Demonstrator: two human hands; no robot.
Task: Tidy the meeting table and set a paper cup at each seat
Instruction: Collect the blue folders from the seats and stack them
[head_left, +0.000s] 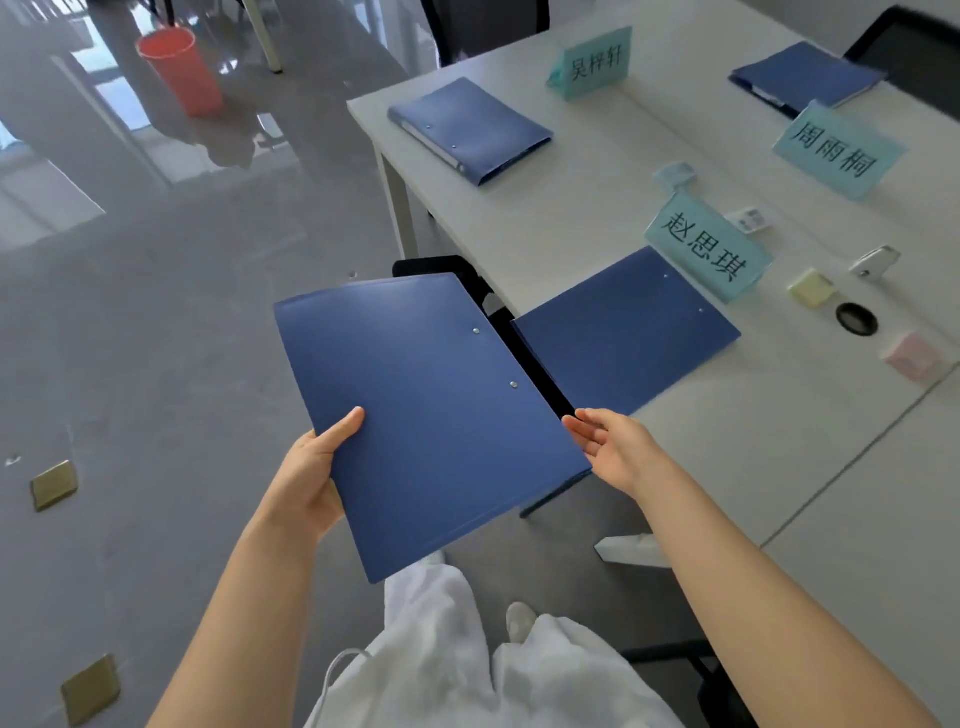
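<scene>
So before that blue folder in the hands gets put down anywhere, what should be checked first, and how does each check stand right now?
1. Left hand grips the flat blue plastic folder: ok, thumb on top.
2. Right hand steadies its edge: ok, fingertips touch it, hand open.
3. Folder held clear of the white meeting table: ok, it is over the floor.
4. Bare tabletop to land on: ok, free space near the blue folder by the front name card.
5. Small items cleared: not ok, the yellow sticky-note pad lies loose.
6. Paper cups at the seats: not ok, none in view.
</scene>
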